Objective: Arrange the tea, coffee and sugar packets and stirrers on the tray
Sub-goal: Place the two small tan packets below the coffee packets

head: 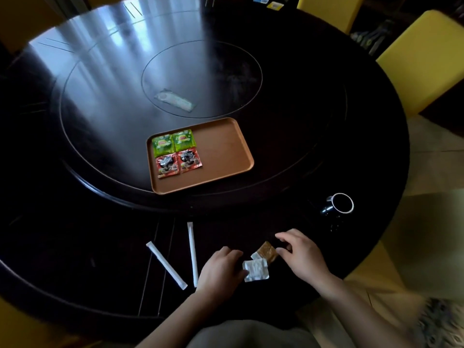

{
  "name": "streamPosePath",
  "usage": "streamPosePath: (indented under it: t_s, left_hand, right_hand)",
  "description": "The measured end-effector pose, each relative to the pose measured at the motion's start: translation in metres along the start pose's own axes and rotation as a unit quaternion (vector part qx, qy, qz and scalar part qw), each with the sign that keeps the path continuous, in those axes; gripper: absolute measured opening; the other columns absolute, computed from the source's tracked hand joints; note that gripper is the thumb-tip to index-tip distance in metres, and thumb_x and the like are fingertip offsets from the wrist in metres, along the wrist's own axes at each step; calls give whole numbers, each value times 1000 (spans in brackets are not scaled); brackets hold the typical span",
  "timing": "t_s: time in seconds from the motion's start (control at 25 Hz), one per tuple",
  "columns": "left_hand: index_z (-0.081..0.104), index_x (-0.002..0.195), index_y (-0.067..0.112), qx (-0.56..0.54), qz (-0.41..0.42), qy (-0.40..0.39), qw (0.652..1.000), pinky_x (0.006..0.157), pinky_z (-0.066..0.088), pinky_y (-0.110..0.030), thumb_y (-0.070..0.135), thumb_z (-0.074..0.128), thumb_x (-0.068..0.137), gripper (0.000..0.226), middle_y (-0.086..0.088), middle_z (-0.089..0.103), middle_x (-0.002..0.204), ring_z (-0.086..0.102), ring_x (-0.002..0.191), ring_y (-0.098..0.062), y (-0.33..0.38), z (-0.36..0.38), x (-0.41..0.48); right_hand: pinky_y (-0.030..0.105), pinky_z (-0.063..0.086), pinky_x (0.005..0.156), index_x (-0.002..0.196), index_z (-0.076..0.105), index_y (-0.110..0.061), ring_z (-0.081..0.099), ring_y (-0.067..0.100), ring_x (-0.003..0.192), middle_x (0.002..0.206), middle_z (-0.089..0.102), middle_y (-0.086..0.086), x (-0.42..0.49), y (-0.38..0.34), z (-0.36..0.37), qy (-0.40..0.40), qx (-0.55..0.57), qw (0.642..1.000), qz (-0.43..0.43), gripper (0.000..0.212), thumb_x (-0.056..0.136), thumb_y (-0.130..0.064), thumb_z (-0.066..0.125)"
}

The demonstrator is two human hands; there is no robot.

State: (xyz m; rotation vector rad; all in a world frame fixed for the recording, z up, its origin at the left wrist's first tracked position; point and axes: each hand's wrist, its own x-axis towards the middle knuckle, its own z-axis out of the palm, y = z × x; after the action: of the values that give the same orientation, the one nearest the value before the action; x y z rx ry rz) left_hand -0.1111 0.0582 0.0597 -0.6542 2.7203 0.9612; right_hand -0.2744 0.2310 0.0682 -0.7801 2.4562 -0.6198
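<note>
A brown tray lies on the dark round table. On its left half lie two green tea packets above two red coffee packets. Near the table's front edge a white sugar packet lies under the fingers of my left hand. A brown sugar packet lies just behind it, and my right hand hovers over its right side with fingers spread. Two white wrapped stirrers lie to the left of my left hand.
A black mug with a white rim stands to the right of the tray near the table edge. A clear wrapped item lies on the table's centre disc. Yellow chairs stand at the far right.
</note>
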Motion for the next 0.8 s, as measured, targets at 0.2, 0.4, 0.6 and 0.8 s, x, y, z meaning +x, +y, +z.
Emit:
streamPosePath:
  t_s: [0.2,0.4,0.6,0.8]
  left_hand:
    - [55,130,30,86,0,-6,996,88,47,-28,52,70,81,56,5,52,118,51,108,-14,18,22,4]
    - [62,101,22,121,-12,30,992,77,44,-28,49,71,80,35,4,54,104,52,93,-16,23,36,3]
    - [62,82,25,-21,-92,72,993,60,42,-23,30,71,83,10,12,62,81,57,78,-8,28,26,-4]
    - [66,74,29,-200,-183,96,958,59,57,-24,22,77,78,14,6,71,73,68,68,-6,12,1,-20]
  right_hand:
    - [30,52,85,138,51,-26,50,13,113,132,50,-15,-4,-2,9,-58,-116,983,-132,53,88,-16,65]
    - [32,52,72,130,55,-16,50,20,109,121,51,-1,1,-9,12,-94,-217,953,-190,42,90,-25,65]
    - [26,42,67,90,61,-18,50,14,96,98,48,-8,-3,-2,12,-68,-167,976,-125,20,85,-35,69]
    - [22,46,66,76,60,-26,59,6,77,80,62,-11,-7,-3,-1,-62,-16,998,-4,17,82,-35,72]
